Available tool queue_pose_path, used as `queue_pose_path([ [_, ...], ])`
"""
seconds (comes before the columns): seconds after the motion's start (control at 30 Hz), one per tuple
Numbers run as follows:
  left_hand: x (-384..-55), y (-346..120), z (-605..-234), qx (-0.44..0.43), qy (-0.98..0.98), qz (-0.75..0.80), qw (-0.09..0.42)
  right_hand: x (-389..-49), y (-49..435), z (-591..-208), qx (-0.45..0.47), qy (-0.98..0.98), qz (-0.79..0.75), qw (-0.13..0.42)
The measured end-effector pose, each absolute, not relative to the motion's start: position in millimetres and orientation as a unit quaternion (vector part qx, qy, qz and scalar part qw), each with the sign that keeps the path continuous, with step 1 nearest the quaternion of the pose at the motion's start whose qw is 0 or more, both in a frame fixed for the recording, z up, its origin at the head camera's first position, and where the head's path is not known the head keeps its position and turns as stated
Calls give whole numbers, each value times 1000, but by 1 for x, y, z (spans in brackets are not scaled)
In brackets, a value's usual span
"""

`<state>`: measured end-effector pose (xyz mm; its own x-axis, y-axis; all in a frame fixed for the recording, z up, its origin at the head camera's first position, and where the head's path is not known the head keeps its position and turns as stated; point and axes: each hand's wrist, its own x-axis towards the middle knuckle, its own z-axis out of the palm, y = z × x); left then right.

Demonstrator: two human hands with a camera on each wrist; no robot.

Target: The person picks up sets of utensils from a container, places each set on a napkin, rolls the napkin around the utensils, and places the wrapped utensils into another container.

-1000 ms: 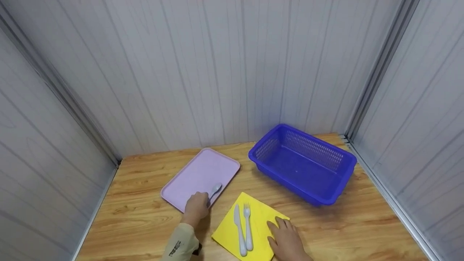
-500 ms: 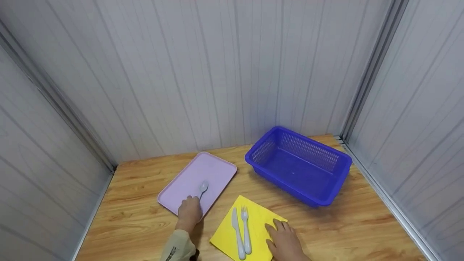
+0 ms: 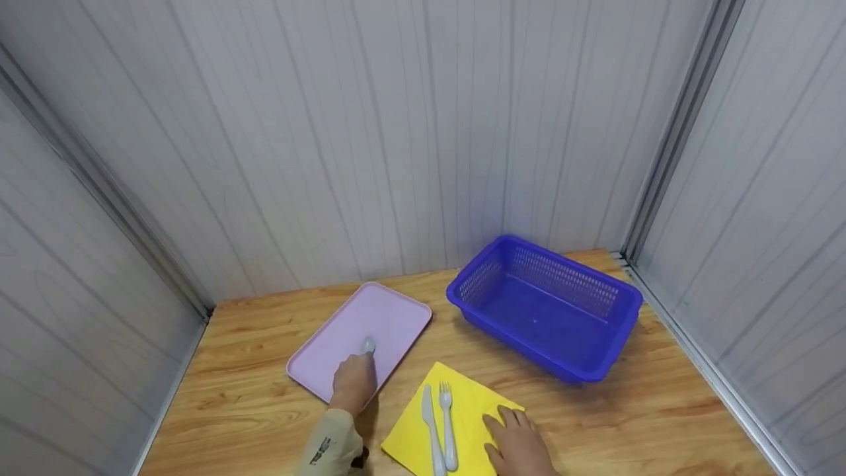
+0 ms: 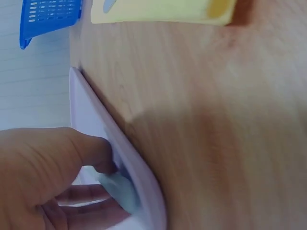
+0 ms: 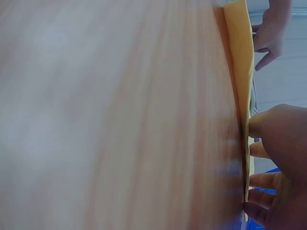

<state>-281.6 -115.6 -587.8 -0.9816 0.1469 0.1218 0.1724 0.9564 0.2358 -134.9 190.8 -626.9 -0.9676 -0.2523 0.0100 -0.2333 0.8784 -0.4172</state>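
Observation:
My left hand (image 3: 355, 382) is over the near part of the pink tray (image 3: 394, 311), pinching a grey spoon (image 3: 369, 344) by its handle. The bowl of the spoon points away from me, over the middle of the tray. Close up in the left wrist view, thumb and fingers meet around the spoon handle (image 4: 120, 191) just inside the tray's rim. My right hand (image 3: 519, 439) rests on the right part of a yellow napkin (image 3: 472, 406), fingers spread. On that napkin a grey knife (image 3: 431, 423) and a grey fork (image 3: 447, 423) lie side by side.
A blue plastic basket (image 3: 542, 317) with perforated sides stands at the back right, nothing inside it. Wall panels (image 3: 396, 132) enclose the wooden table (image 3: 231, 370) at the back and both sides.
My left hand has carried the spoon leftward from the tray's right edge to its middle, and the spoon has turned to point straighter away. The right hand stays on the napkin.

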Motion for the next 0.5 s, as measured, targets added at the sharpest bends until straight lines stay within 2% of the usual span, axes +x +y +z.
queue_pose_path([
  [0.27,-281,-112,-585,-37,-992,-115,47,-132,192,-629,-129,971,-203,12],
  [0.5,-283,-113,-578,-11,-991,-133,22,-135,191,-626,-130,971,-201,19],
])
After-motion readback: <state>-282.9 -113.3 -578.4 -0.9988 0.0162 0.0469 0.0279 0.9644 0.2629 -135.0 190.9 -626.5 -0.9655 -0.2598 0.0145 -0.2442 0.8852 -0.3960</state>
